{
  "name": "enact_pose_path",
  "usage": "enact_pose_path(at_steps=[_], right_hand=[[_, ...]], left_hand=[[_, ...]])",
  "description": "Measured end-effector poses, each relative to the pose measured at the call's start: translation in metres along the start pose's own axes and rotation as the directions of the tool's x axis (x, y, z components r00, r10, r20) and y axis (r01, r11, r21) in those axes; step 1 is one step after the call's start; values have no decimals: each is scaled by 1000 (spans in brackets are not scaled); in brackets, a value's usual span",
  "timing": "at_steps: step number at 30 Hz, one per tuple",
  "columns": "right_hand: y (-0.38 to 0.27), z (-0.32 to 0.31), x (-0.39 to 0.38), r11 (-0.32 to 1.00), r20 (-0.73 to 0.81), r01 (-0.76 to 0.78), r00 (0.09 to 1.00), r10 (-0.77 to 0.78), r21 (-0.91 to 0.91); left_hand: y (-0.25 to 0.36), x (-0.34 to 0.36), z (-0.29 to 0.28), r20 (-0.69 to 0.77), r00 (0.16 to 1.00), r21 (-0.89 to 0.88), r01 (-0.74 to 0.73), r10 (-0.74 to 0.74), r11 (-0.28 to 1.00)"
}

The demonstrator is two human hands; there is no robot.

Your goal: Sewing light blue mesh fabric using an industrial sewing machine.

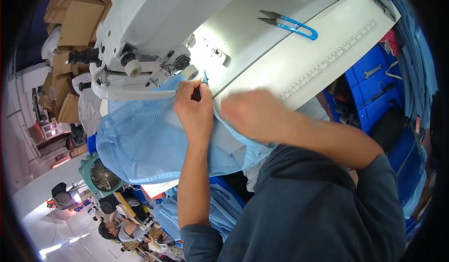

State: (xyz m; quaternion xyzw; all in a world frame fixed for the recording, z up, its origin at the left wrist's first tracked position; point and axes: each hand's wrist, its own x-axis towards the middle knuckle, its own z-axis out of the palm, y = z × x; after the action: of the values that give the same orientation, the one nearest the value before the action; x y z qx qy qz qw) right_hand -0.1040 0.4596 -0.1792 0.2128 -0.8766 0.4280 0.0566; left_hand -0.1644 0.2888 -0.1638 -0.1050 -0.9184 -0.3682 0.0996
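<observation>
A light-blue mesh fabric piece (140,133) with a plain blue border lies bunched over the front of a white sewing machine (140,23). My left hand (194,110) pinches the fabric's edge close to the lit needle area, thumb and fingers closed. A small folded tip of blue cloth (204,78) sticks up just beyond those fingertips. My right hand (252,114) is beside it, over the table's front edge and next to the fabric's border strip. Motion smears its fingers, so I cannot make out whether they hold the strip.
Blue-handled thread snips (294,25) lie on the machine bed. A ruler scale (327,61) is marked along the white tabletop. At the right stands a blue bin (374,89) with tools. Cardboard boxes (79,21), a green round fan (100,175) and a seated person (124,229) are at the left.
</observation>
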Motion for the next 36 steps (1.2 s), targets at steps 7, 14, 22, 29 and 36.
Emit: enact_pose_path(at_steps=[7, 14, 22, 29, 36], right_hand=[[38, -7, 65, 987, -75, -99, 993, 90, -126], [25, -5, 78, 975, 10, -223, 975, 223, -19], [23, -3, 84, 968, -31, -251, 968, 251, -7], [13, -14, 90, 956, 47, -292, 955, 292, -12], [13, -3, 85, 958, -58, -288, 956, 287, -13]], left_hand=[[2, 2, -1, 17, 1000, 20, 6, -7, 1000], [2, 4, -3, 42, 999, 30, 17, -18, 999], [5, 5, -3, 35, 999, 97, 5, -8, 995], [7, 6, -5, 59, 998, 139, -7, -1, 990], [9, 7, -4, 56, 998, 175, -9, -1, 984]])
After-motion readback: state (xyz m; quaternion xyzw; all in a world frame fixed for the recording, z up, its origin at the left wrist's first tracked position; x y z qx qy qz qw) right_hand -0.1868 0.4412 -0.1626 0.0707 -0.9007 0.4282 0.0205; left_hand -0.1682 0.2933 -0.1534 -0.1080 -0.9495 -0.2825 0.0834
